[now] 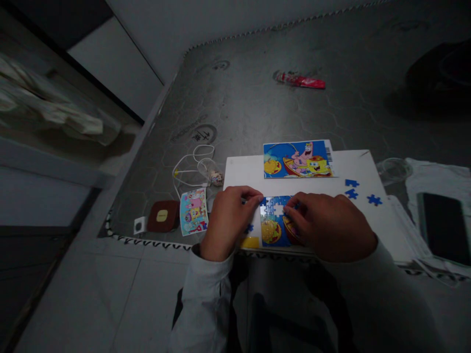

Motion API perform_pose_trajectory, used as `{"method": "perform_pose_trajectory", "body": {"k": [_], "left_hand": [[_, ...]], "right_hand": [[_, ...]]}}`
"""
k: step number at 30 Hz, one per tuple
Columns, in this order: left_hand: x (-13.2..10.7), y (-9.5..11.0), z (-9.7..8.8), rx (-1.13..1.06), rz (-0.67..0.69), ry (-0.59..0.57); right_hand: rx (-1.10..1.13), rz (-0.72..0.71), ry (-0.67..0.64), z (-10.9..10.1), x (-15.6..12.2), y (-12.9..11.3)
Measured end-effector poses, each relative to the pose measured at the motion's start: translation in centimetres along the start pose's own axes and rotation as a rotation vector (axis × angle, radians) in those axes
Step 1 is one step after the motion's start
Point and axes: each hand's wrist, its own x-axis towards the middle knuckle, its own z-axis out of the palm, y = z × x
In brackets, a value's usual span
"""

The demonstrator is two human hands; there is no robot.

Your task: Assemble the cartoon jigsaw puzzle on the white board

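A partly joined jigsaw puzzle (271, 230) lies near the front edge of a white board, showing a burger on blue with a pale gap in its upper part. At its upper left corner, my left hand (235, 213) has thumb and forefinger closed together on the puzzle's edge. My right hand (327, 223) covers the puzzle's right side, its fingertips pinched beside the gap on what looks like a jigsaw piece, mostly hidden. Behind the puzzle is a picture card (298, 160) with cartoon figures in a boat. Loose blue jigsaw pieces (374, 200) lie to the right.
The white board (243, 171) rests on a grey covered table (243, 108). Left of it are a cartoon sheet (194, 212), a brown case (163, 215), a clear cup (211, 171) and a white cable (184, 159). A phone (444, 227) lies right; a red packet (307, 82) lies farther back.
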Motion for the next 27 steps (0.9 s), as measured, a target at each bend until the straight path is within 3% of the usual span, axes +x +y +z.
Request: {"method": "perform_pose_trajectory", "body": {"k": [6,16,27], "left_hand": [[0.0,-0.1,0.0,0.027,-0.003,0.021],[-0.1,0.2,-0.1,0.045,-0.006,0.040],[-0.2,0.6,0.0,0.047,-0.002,0.058]], "right_hand": [[-0.008,-0.148,0.020,0.9,0.0,-1.0],[-0.023,-0.259,0.102,1.3,-0.1,-0.9],[-0.056,-0.181,0.015,2.0,-0.1,-1.2]]}}
